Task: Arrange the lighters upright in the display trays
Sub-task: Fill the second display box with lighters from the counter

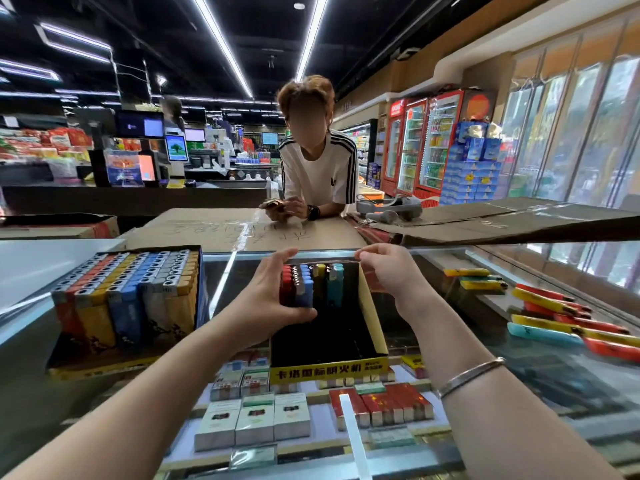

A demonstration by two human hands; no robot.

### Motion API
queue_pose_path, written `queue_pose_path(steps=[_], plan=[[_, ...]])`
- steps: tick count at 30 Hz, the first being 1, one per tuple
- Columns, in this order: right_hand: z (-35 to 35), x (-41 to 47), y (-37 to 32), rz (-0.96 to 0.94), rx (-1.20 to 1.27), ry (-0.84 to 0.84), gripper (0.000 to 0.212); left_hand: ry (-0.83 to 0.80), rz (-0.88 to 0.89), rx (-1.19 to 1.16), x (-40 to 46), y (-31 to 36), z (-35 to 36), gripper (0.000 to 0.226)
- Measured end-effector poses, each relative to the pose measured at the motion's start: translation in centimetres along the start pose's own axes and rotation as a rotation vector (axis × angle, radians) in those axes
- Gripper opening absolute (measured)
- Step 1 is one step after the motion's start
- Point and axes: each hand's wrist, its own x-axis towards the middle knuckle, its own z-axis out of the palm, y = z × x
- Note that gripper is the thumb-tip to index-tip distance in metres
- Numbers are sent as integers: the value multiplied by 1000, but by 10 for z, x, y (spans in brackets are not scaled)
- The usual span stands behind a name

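Lighters, red, blue, yellow and teal, stood upright at the far end of a black tray on the glass counter. Left hand gripped the red and blue ones from the tray's left; right hand pinched the tray's far rim. Loose lighters lay right of the tray, a full tray left.

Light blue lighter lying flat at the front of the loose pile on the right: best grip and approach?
Pinch the light blue lighter across its narrow body near the middle, coming from above with the right hand. It lies flat on the glass counter, long axis running left to right, and its near side is free. A yellow lighter lies close behind it, so keep the far finger thin.
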Motion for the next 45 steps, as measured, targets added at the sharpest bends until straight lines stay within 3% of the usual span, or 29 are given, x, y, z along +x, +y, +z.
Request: queue_pose_path(steps=[4,8,14,18,21,23,26,32,39,45], plan=[[-8,-1,-1,-155,-241,248,11,63,32,-18,1,3,12,84],[-33,-3,6,-161,-542,324,22,50,50,-40,2,3,18,78],[-113,-21,19,127,-1169,309,12,-27,48,-117,0,4,22,80],[-156,-37,28,396,-1449,164,38,-57,36,-132,-2,5,21,80],[-174,-45,40,538,-1415,171,63,-55,39,-139,0,3,22,79],[-183,-53,43,627,-1292,180,64,-62,30,-156,0,2,22,79],[-194,-62,45,663,-1292,216,67,-79,17,-148,1,2,22,78],[-192,-60,43,563,-1419,187,31,-65,31,-82,1,2,22,76],[-169,-49,37,508,-1393,44,11,-64,15,-77,-1,4,21,77],[-153,-44,37,499,-1346,-115,50,-63,23,-75,1,1,21,79]])
